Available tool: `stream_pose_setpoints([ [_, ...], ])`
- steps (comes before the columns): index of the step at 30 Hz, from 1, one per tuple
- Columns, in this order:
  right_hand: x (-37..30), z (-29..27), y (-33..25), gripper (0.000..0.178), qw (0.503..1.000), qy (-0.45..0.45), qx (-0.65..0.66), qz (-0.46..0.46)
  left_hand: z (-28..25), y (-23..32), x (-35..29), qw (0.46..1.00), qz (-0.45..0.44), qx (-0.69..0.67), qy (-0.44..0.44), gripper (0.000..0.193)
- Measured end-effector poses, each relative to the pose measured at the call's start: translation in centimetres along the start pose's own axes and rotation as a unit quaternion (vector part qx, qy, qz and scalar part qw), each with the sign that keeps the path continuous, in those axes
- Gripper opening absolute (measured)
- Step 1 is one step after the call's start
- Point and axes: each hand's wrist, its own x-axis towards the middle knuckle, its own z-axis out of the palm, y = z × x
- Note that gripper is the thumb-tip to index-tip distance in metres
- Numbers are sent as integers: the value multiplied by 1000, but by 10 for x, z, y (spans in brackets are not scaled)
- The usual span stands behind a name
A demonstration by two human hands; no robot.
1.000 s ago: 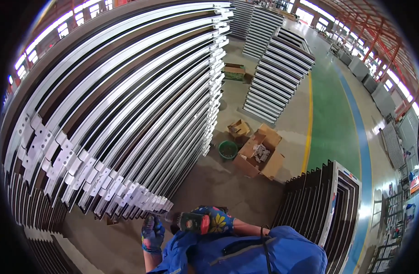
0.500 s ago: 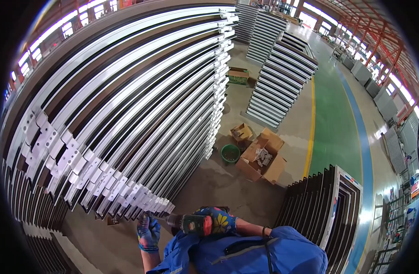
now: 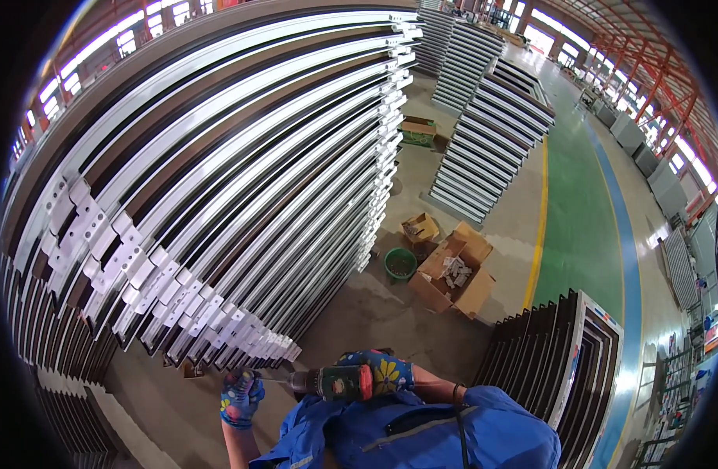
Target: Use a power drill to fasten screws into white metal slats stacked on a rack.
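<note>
My right hand [image 3: 388, 374], in a blue flowered glove, is wrapped round a power drill [image 3: 339, 383] with a dark body and red parts. The drill lies level, and its thin bit points left toward my left hand [image 3: 242, 397]. That hand wears the same kind of glove; its fingers are drawn together by the bit's tip, and whatever they pinch is too small to make out. Just beyond both hands are the lower ends of a tall stack of metal frames [image 3: 241, 156], with silver punched brackets [image 3: 124, 254] along their ends.
Right of the stack, an open carton [image 3: 472, 295] of small pale parts stands beside a green bucket [image 3: 400, 264] and a smaller carton [image 3: 420, 228]. Dark frames [image 3: 531, 352] lean at my right. Another stack [image 3: 492, 141] stands farther off, by a green walkway [image 3: 574, 234].
My left hand has shifted left and slightly away from the stack's near end. The drill has turned level, with its bit now showing between it and the left hand. The view has swung slightly left.
</note>
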Motion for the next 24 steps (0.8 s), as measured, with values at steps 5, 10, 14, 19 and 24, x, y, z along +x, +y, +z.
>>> stream_pose_setpoints([
  [5,7,3,3,34,996,37,-32,-69,-10,10,-2,999,-32,-14,-21,16],
  [10,27,21,32,22,993,46,-62,-93,-10,-9,31,975,181,6,126,23],
  [14,31,32,79,11,979,126,-116,-111,44,44,37,962,170,106,184,13],
  [19,71,41,15,14,825,200,-479,-222,85,70,37,801,344,380,308,18],
  [24,92,46,3,20,849,196,-452,-193,90,69,45,767,370,439,286,35],
])
